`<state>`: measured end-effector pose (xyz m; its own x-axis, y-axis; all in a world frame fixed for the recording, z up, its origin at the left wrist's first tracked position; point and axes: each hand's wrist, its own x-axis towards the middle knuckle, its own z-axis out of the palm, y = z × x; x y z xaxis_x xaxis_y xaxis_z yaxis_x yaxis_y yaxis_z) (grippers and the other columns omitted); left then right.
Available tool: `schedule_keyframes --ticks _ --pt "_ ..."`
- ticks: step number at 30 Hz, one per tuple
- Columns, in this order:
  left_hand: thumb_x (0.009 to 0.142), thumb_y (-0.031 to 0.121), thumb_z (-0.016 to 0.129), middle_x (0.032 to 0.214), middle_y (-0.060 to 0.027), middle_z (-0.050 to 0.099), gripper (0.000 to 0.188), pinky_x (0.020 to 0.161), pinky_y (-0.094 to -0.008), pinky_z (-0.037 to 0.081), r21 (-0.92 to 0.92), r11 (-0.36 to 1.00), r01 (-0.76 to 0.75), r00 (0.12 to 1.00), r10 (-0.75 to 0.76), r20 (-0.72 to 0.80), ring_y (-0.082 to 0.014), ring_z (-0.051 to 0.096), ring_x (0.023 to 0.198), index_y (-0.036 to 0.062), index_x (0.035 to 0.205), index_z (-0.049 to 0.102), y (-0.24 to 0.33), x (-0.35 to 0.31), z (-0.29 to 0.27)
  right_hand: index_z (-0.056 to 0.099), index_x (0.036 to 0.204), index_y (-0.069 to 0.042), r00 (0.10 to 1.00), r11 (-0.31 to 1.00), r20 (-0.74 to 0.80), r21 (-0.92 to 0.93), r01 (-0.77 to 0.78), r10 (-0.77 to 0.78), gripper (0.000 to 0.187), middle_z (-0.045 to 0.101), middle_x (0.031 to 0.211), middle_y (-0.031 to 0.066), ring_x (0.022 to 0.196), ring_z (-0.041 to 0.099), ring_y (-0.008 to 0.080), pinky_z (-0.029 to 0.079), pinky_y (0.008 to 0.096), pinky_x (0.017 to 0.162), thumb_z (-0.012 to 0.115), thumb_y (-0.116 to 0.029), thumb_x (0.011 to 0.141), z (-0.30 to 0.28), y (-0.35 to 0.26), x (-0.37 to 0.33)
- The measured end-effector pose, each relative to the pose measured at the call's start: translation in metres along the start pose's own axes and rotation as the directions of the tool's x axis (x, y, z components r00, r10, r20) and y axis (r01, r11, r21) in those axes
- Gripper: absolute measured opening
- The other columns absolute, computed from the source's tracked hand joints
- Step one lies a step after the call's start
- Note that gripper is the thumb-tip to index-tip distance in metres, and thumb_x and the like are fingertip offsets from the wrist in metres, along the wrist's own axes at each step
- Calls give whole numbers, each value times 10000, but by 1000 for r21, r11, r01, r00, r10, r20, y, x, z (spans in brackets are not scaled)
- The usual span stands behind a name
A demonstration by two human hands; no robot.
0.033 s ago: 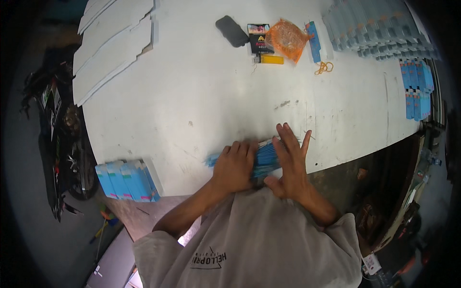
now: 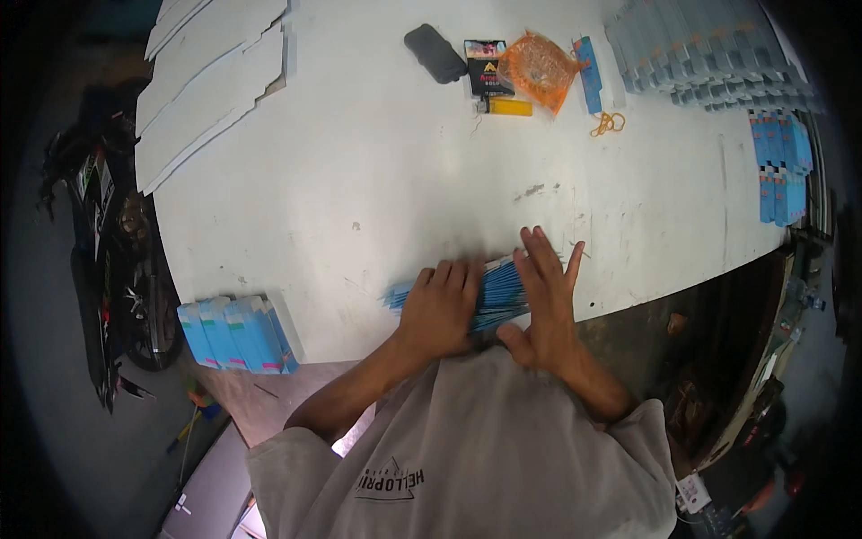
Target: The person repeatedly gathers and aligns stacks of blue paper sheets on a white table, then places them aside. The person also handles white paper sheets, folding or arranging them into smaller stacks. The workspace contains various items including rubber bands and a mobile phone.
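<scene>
At the table's near edge, my left hand (image 2: pixel 438 304) is curled over a bundle of flat blue cartons (image 2: pixel 503 289), pressing it down with fingers bent round the top. The thin edges of the bundle fan out between my two hands. Against its right end stands my right hand (image 2: pixel 549 305), fingers stretched and spread, thumb apart near my shirt. It appears to touch the bundle without gripping it. The bundle's left end pokes out past my left hand, and its middle is hidden under that hand.
Several blue boxes (image 2: pixel 235 334) stand at the near left corner. White card sheets (image 2: pixel 211 99) lie far left. A dark case (image 2: pixel 435 54), a cigarette pack (image 2: pixel 488 67), a yellow lighter (image 2: pixel 508 107) and an orange bag (image 2: pixel 540 72) lie far off. Stacked cartons (image 2: pixel 700 49) fill the far right.
My right hand has shifted very slightly to the right, and a little more of the carton edges shows between my hands. My left hand stays on the bundle.
</scene>
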<state>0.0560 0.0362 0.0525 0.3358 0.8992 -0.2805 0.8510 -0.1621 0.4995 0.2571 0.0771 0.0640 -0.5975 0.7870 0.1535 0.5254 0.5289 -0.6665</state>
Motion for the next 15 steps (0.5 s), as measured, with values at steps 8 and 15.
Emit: schedule_keyframes --ticks 8,15 --pt "924 442 711 1386 -300 597 831 1066 -481 483 -422 901 98 995 -72 76 -439 589 1271 -110 1484 441 -9 2 -51 397 1610 -82 917 939 358 -340 -48 176 915 241 1715 218 1593 165 461 75 861 1119 593 -674 940 21 2 2" --pt "1131 573 306 1316 -179 649 723 1133 -411 441 -812 547 203 972 -13 234 -335 584 1296 -40 1285 657 -78 28 -41 383 1617 -78 954 974 299 -220 46 22 1005 209 1719 256 1589 164 493 43 836 1139 554 -772 910 66 -17 12"
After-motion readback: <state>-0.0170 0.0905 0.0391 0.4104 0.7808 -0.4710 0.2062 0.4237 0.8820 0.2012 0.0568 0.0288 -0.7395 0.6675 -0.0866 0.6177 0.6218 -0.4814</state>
